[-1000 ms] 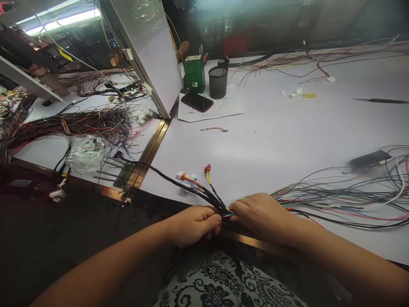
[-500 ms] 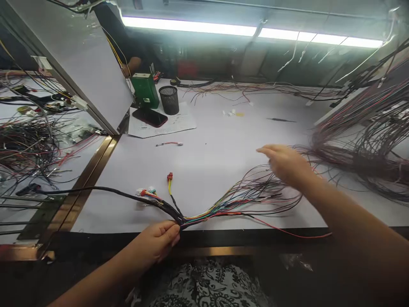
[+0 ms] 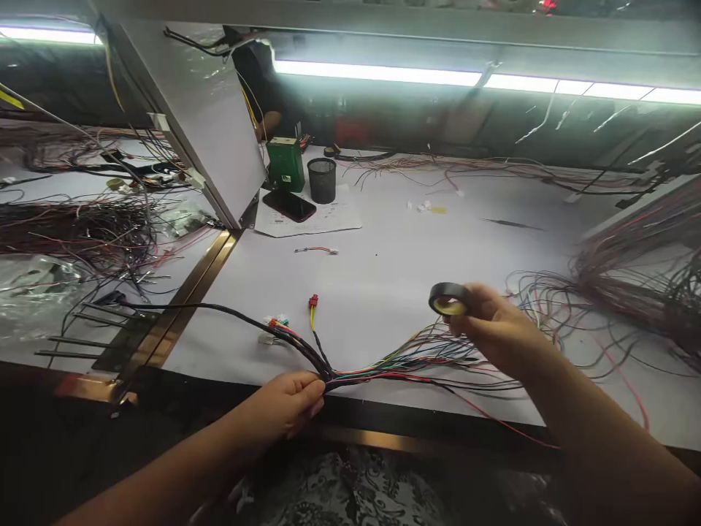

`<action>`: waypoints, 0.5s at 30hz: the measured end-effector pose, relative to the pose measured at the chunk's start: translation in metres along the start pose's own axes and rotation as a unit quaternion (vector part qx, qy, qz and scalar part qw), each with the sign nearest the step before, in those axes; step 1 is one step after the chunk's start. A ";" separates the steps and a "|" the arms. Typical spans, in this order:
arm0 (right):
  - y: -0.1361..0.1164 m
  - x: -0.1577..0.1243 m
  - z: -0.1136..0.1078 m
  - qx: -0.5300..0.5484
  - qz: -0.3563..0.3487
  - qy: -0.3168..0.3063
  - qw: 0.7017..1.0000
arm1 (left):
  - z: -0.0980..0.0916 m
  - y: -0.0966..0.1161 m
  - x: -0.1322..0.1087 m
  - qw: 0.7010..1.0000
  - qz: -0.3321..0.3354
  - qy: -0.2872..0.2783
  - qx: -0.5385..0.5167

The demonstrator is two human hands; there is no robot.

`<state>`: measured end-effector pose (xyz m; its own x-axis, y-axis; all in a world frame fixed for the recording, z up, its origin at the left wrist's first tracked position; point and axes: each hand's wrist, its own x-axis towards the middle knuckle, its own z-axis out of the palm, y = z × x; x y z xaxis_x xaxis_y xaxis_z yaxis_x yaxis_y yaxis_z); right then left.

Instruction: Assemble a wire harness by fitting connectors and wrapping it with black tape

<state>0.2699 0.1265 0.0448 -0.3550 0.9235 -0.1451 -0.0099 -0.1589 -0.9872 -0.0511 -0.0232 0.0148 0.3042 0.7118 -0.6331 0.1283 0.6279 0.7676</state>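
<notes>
My left hand [image 3: 299,400] pinches a wire harness [image 3: 334,378] near the front edge of the table, at the spot where its branches meet. To the left runs a black-sleeved cable [image 3: 230,313], with white and coloured connectors [image 3: 277,323] beside it. A short branch of yellow wires ends in a red connector [image 3: 313,300]. Loose coloured wires [image 3: 416,358] fan out to the right. Above them my right hand [image 3: 490,318] grips a roll of black tape [image 3: 450,298] between thumb and fingers, its yellowish inner core facing me.
At the back left stand a green box [image 3: 285,164] and a black mesh cup [image 3: 322,181]. A phone [image 3: 290,205] lies on a paper sheet [image 3: 339,219]. Wire bundles [image 3: 629,292] spread at the right; more wires [image 3: 82,226] lie left of the divider [image 3: 202,124].
A tape roll now shows in my right hand, which was blurred and showed no roll before. My left hand keeps its hold on the harness. The view has turned left.
</notes>
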 end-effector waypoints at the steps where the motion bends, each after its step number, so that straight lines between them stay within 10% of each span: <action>1: 0.005 -0.004 0.014 0.040 0.012 -0.029 0.999 | 0.001 0.002 -0.001 1.000 0.002 0.001 -0.002; 6: 0.022 -0.020 0.064 0.228 0.074 -0.118 0.964 | 0.002 0.007 -0.007 1.000 0.013 0.002 -0.005; 15: 0.027 -0.022 0.099 0.498 0.201 -0.077 0.840 | 0.004 0.009 -0.009 1.000 0.008 0.000 -0.023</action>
<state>0.1854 0.0672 0.0274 -0.6335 0.6807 -0.3679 -0.6098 -0.7319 -0.3041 -0.0490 -0.0258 0.0277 0.3054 0.7217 -0.6212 0.0791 0.6309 0.7719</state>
